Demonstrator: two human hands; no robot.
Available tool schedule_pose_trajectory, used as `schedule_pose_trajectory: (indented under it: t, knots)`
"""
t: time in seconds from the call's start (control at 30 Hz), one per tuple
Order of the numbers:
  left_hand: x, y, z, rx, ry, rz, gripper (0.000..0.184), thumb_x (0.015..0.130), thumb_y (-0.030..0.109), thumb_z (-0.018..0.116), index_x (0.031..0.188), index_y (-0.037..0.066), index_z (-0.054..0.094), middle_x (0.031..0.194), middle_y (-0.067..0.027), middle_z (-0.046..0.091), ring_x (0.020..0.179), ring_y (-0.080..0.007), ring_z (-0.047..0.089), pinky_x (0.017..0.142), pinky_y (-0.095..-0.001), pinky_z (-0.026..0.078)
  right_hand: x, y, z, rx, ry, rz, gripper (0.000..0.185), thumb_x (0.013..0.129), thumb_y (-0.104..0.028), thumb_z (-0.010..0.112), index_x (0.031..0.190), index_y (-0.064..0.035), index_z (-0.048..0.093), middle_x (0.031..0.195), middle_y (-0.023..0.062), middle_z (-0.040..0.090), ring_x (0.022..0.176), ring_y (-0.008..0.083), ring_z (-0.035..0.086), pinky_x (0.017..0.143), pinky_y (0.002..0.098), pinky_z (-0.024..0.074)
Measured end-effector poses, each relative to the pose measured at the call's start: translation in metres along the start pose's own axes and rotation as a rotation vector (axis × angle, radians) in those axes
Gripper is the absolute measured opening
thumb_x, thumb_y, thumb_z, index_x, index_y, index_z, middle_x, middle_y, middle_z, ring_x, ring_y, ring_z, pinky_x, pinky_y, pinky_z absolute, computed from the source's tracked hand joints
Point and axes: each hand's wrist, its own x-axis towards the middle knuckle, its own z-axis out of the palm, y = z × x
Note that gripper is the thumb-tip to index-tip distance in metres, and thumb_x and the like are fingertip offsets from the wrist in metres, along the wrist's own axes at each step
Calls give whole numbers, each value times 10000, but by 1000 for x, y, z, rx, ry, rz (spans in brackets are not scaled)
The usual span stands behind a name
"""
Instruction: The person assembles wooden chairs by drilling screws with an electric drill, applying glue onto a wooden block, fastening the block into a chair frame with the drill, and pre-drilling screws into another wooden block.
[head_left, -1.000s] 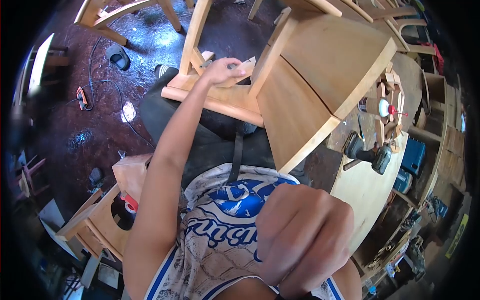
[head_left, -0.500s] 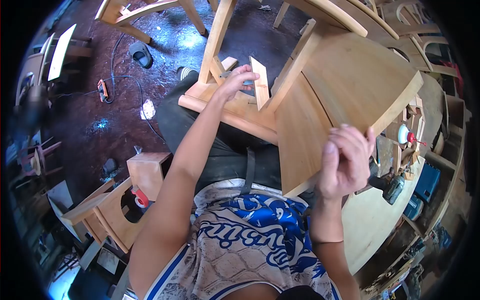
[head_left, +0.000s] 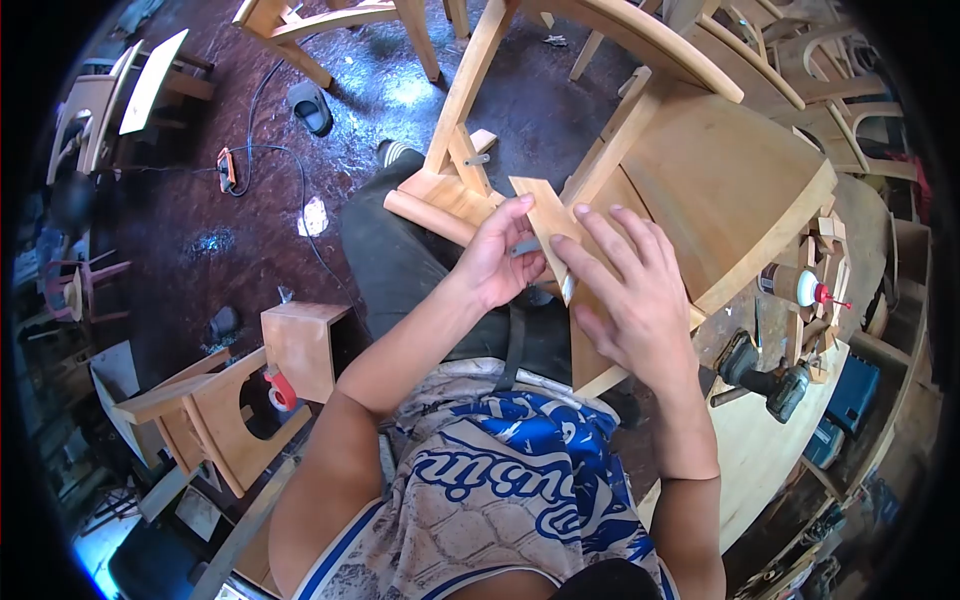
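Observation:
My left hand (head_left: 497,262) pinches a small slant-ended wooden block (head_left: 543,215) above my lap, its thumb near the upper end. A small grey piece (head_left: 524,247) sticks out between that hand's fingers and the block; its kind is unclear. My right hand (head_left: 640,290) has its fingers spread, the fingertips at the block's right side. Beyond both hands a wooden chair (head_left: 720,180) lies tipped across my legs, its broad panel to the right. Another grey piece (head_left: 478,160) shows on a short corner brace (head_left: 466,160) of the frame.
On the workbench (head_left: 735,455) at right are a cordless drill (head_left: 765,378), a glue bottle (head_left: 800,285) with a red nozzle and wood offcuts. A blue case (head_left: 855,370) sits beyond. A tape roll (head_left: 280,390), a cable (head_left: 303,200) and a sandal (head_left: 310,108) lie left.
My left hand has drawn the wooden block out of the chair frame, closer to me. My right hand has moved left from the panel's edge to the block. The view has shifted slightly.

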Motion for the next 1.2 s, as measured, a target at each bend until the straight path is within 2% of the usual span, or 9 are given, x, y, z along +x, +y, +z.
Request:
schedule_pose_trajectory:
  t: [0.2, 0.3, 0.4, 0.53, 0.6, 0.77, 0.87, 1.07, 1.2]
  knots:
    - [-29, -8, 12, -43, 57, -94, 403, 976, 465, 578, 1215, 142, 602, 990, -10, 664, 816, -107, 646, 668, -243, 561, 3, 3, 7, 9, 134, -83, 569, 592, -70, 781, 1146, -145, 681, 1249, 40, 630, 1184, 309, 562, 1038, 523, 410]
    - [-43, -3, -4, 19, -187, -139, 419, 984, 488, 563, 1166, 113, 612, 1000, -42, 664, 861, -137, 670, 679, -264, 581, 8, 12, 3, 92, 236, -45, 531, 549, -94, 774, 1074, -107, 692, 1096, 41, 664, 1112, 292, 597, 1024, 503, 410]
    - [-50, 10, -17, 945, -36, 894, 449, 826, 338, 797, 1142, 61, 640, 1026, -113, 702, 905, -245, 686, 804, -369, 555, 17, 20, -5, 193, 287, 96, 516, 510, -133, 787, 1011, -51, 697, 994, 82, 674, 1034, 298, 620, 985, 438, 437]
    - [-52, 72, 38, 1657, -101, 1286, 640, 720, 273, 856, 1261, 26, 620, 1038, -88, 697, 945, -252, 675, 832, -346, 518, 34, 20, -14, 516, 209, 267, 425, 572, -173, 815, 953, -13, 712, 1008, 139, 683, 1002, 300, 636, 922, 408, 487]
    - [-41, 81, 43, 1514, -325, 911, 574, 710, 228, 848, 1208, 18, 657, 1053, -134, 704, 950, -309, 675, 857, -378, 530, 43, 21, -21, 502, 153, 213, 543, 579, -198, 842, 1077, -29, 711, 1090, 161, 673, 1026, 314, 627, 944, 412, 475]
    - [26, 107, 27, 1410, -348, 766, 544, 746, 187, 844, 1204, -33, 648, 1051, -102, 726, 999, -219, 684, 886, -330, 523, 39, 24, -59, 129, 520, 123, 771, 618, -176, 876, 1318, 10, 613, 1301, 183, 635, 1217, 293, 589, 1093, 408, 403]
    - [98, 102, -30, 1406, -229, 266, 544, 757, 189, 832, 1228, -15, 650, 1009, -105, 753, 1032, -200, 692, 869, -316, 523, 34, 58, -80, -142, 728, 140, 507, 739, -154, 836, 1204, -12, 693, 1239, 143, 680, 1192, 298, 595, 1065, 402, 424]
    - [179, 69, -74, 1934, -59, 26, 525, 756, 204, 828, 1237, 61, 676, 1003, -80, 772, 1033, -170, 703, 850, -303, 515, 41, 105, -63, -109, 778, 220, 290, 820, -26, 759, 1108, -6, 733, 1220, 153, 683, 1165, 272, 608, 1048, 380, 431]
    - [227, 58, -118, 1723, -141, -35, 498, 748, 194, 834, 1213, 84, 693, 1015, -63, 767, 991, -170, 698, 817, -298, 512, 42, 114, -65, -62, 724, 258, 287, 845, 35, 733, 1131, 41, 709, 1222, 175, 672, 1168, 260, 611, 1060, 365, 428]
